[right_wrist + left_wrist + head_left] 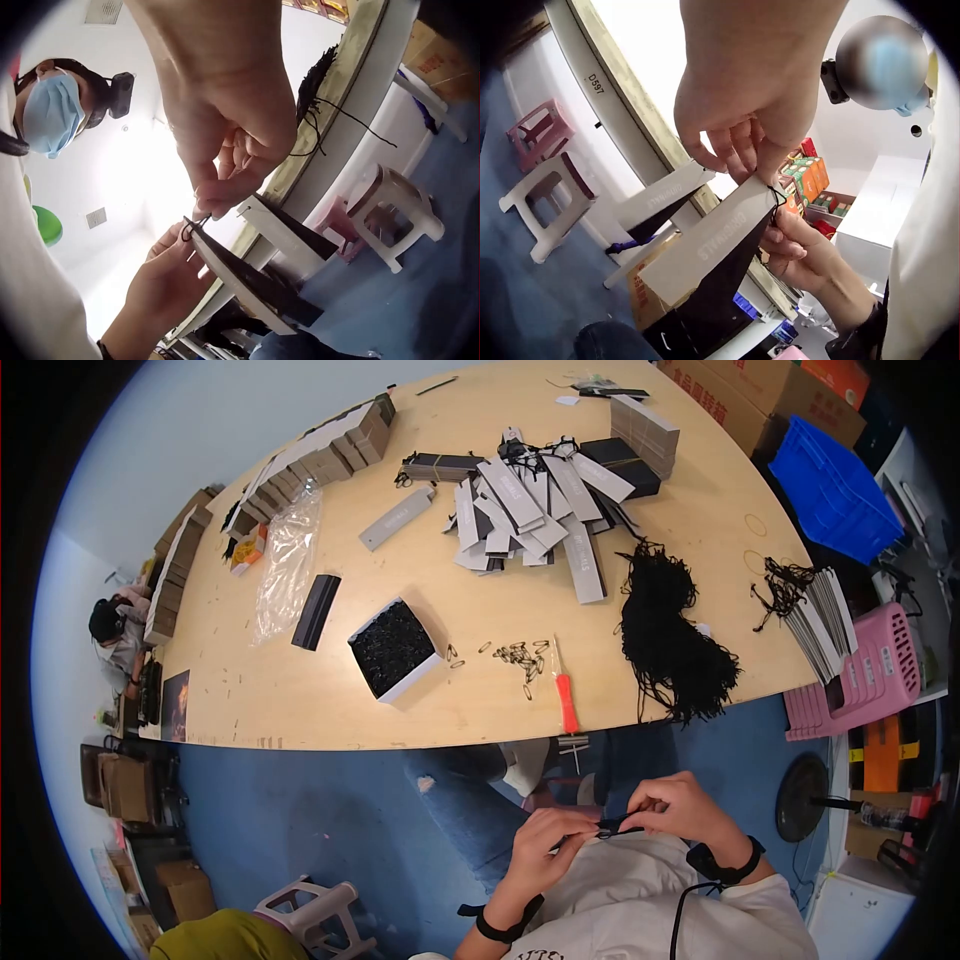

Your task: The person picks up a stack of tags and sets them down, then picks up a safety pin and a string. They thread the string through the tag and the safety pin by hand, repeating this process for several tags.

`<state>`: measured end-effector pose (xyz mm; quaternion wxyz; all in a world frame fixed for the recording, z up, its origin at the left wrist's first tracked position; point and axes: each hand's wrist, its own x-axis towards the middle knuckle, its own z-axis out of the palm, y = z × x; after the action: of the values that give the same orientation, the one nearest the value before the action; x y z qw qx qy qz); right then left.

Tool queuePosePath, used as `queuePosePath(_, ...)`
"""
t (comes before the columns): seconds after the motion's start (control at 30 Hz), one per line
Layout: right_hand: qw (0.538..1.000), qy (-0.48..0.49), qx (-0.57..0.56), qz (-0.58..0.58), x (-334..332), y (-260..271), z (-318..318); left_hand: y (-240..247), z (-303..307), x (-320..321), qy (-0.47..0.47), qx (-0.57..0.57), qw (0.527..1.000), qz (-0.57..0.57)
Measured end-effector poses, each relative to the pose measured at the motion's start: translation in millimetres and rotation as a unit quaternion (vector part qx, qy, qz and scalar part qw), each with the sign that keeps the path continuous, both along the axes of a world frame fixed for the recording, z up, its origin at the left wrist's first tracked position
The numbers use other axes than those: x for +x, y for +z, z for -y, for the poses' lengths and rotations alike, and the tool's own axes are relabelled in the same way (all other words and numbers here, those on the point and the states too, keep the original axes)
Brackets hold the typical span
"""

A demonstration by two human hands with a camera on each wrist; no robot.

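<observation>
My left hand [545, 850] and right hand [680, 805] meet over my lap, fingertips close together. Between finger and thumb, the left hand pinches the top end of a long pale hang tag [705, 244], printed ORIGINALS, with a black side. A thin black cord [196, 225] loops at that end. In the right wrist view, the fingertips of my right hand [232, 127] pinch this cord. Close beside it hangs a second tag [281, 236], its holed end near the fingers. The head view shows only a small dark bit between the hands.
On the table [500, 720] lie a heap of tags [515, 500], a black cord bundle [660, 620], loose small pins [522, 658], a red-handled tool [566, 700] and a white box [410, 678] of black pieces. A stool [315, 910] stands on the floor; another person [120, 630] sits far left.
</observation>
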<state>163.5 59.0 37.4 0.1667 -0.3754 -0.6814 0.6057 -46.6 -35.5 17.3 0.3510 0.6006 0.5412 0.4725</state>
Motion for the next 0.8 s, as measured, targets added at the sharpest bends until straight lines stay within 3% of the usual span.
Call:
queuePosePath(0.2,1.000,0.004,0.013,-0.002,5,-2,-8,-19,4,-4,0.029,-0.066,0.987,0.147)
queuePosePath(0.27,0.989,-0.113,-0.081,-0.043,4,-6,-8,-23,5,-6,0.032,-0.096,0.982,0.159)
queuePosePath(0.4,0.972,-0.185,-0.087,-0.119,-2,-2,-8,-22,6,-3,0.039,-0.214,0.952,0.216)
queuePosePath(0.63,0.990,-0.117,0.035,-0.069,-22,16,-15,-26,4,6,-0.006,-0.159,0.979,0.126)
queuePosePath(0.73,0.985,-0.147,-0.041,-0.075,-25,7,-18,-37,6,9,-0.023,-0.222,0.955,0.196)
queuePosePath(0.8,0.957,-0.187,-0.150,-0.161,-23,1,-20,-32,-2,10,-0.056,-0.300,0.867,0.395)
